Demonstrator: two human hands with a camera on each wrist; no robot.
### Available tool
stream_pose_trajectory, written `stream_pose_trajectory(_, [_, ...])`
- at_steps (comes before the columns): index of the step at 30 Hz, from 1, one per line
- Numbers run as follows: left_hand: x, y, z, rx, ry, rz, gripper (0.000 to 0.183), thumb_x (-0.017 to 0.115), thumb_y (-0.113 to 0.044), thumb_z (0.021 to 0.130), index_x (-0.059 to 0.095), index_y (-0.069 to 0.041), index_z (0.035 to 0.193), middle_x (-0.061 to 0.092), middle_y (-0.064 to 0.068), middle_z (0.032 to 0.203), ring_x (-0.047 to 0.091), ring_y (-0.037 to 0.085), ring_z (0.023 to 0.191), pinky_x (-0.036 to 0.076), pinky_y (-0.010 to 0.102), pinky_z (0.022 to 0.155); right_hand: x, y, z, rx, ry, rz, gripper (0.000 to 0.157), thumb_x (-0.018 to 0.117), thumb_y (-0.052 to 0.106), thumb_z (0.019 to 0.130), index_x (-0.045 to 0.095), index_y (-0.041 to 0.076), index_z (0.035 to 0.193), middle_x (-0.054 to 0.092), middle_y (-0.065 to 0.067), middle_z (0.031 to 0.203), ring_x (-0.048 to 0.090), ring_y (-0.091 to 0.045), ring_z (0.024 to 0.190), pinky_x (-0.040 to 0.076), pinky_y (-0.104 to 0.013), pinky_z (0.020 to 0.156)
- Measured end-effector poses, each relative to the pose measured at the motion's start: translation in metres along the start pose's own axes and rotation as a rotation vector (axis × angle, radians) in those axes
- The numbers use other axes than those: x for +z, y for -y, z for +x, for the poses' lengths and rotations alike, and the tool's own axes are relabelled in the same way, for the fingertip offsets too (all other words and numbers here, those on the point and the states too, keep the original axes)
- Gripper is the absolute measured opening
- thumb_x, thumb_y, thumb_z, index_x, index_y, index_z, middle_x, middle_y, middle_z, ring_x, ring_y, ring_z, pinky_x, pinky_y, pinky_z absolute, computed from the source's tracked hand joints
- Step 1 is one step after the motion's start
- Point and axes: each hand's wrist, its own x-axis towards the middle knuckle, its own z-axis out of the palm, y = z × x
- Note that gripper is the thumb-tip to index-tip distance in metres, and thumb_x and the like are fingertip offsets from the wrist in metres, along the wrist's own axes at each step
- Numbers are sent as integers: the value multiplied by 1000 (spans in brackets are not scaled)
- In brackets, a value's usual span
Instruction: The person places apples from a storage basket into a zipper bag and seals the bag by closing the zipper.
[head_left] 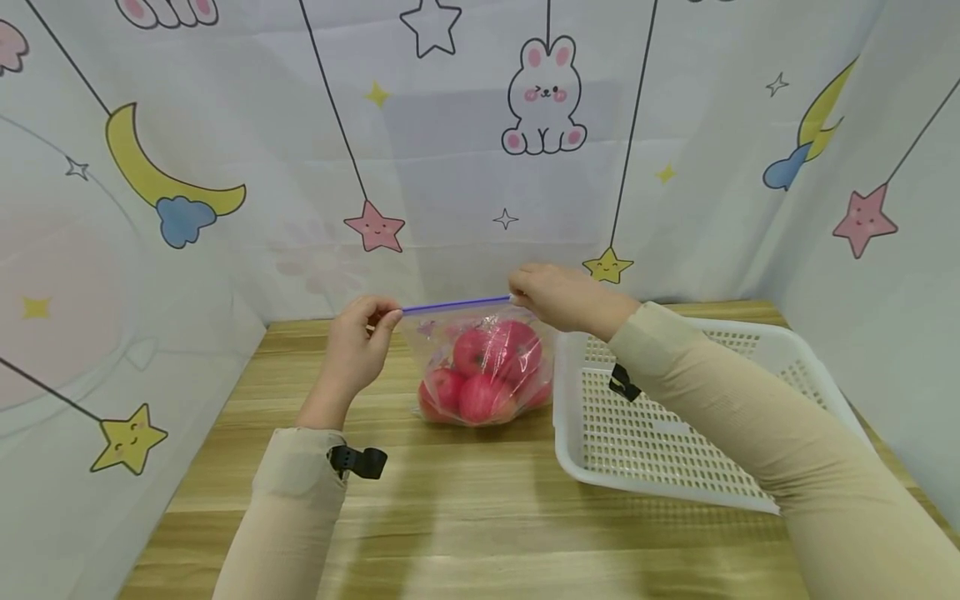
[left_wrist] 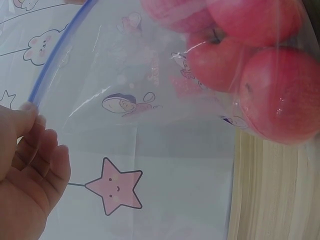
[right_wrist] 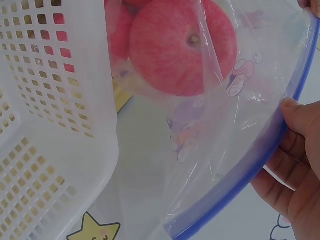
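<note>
A clear zip bag with a blue zip strip along its top stands on the wooden table. Several red apples fill its lower part. My left hand pinches the strip's left end between thumb and fingers. Toward the strip's other end, my right hand grips it from above. In the right wrist view the right thumb lies on one side of the blue strip, with the fingers behind it. Printed cartoon figures show on the bag's plastic.
A white plastic basket with a perforated bottom stands right of the bag, close to it and under my right forearm. Behind the table hangs a white cloth printed with stars, moons and a rabbit.
</note>
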Motion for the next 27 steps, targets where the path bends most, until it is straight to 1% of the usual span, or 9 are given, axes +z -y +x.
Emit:
stream_pose_trajectory(3, [0, 1, 0, -4, -1, 0, 12, 59, -8, 93, 64, 2, 94, 63, 16, 89, 55, 22, 78, 45, 29, 64, 1, -2, -1, -8, -9, 4, 10, 51, 16, 98, 58, 9, 96, 58, -4, 92, 56, -19, 84, 49, -33, 75])
stream_pose_trajectory(7, [1, 2, -1, -6, -3, -2, 12, 59, -8, 93, 64, 2, 94, 63, 16, 89, 55, 22, 79, 45, 29, 64, 3, -5, -2, 3, -5, 13, 9, 52, 17, 98, 57, 10, 95, 57, -3, 91, 54, -19, 82, 48, -32, 75])
stream_pose_trajectory(11, [0, 3, -1, 1, -11, -7, 12, 59, -8, 93, 65, 2, 94, 63, 16, 88, 55, 21, 77, 44, 28, 63, 4, -7, -3, 11, -11, 14, 9, 53, 18, 97, 58, 11, 96, 58, -3, 92, 56, -19, 83, 49, -31, 76])
stream_pose_trajectory(19, [0, 3, -1, 11, -22, -5, 11, 59, -7, 92, 65, 2, 93, 62, 15, 85, 54, 20, 76, 44, 26, 62, 3, -9, -7, -6, -33, 9, 11, 53, 18, 97, 59, 9, 97, 59, -4, 92, 57, -20, 84, 50, -33, 76])
stream_pose_trajectory(24, [0, 3, -1, 5, -17, -2, 12, 59, -8, 93, 65, 2, 93, 62, 16, 86, 54, 21, 77, 44, 27, 63, 2, -10, -8, -9, -39, 13, 11, 54, 17, 97, 59, 8, 97, 60, -6, 92, 58, -22, 85, 50, -35, 78])
stream_pose_trajectory(27, [0, 3, -1, -9, -8, -6, 13, 58, -9, 93, 64, 2, 94, 62, 15, 87, 54, 21, 78, 44, 28, 64, 2, -11, -10, 1, -34, 13, 11, 53, 18, 97, 59, 9, 97, 59, -5, 92, 58, -21, 84, 50, -35, 77])
